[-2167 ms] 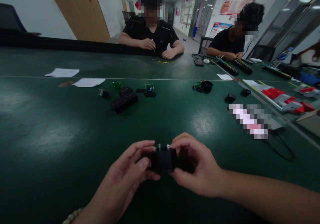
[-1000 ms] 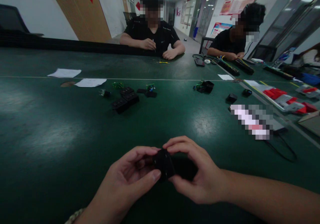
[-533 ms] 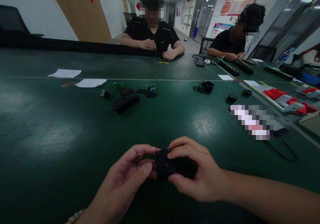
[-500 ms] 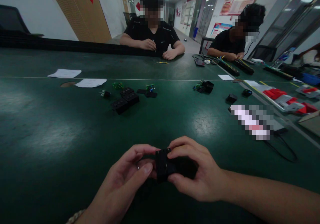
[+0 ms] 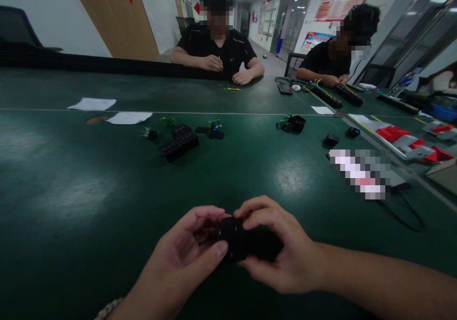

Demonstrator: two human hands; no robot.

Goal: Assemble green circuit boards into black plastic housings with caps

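Note:
A small black plastic box (image 5: 235,241) is held just above the near part of the green table, between both hands. From its left side my left hand (image 5: 182,255) grips it, with the thumb on the near face and the fingers at the far edge. My right hand (image 5: 289,248) has its right side, index finger on the upper edge and thumb below. A few small light spots show on the box's face. Its dark right part sits in the shade of my right palm, so its shape there cannot be made out.
Black blocks (image 5: 178,144), small green circuit boards (image 5: 214,125) and an opened black housing (image 5: 296,124) lie farther off on the table (image 5: 107,177). Paper sheets (image 5: 129,118) are at left, a blurred-out device (image 5: 360,175) with a cable at right. Two people sit across.
The box has turned so that its face shows more toward me. My left thumb has moved right onto that face, and my right fingers have shifted slightly along the top edge.

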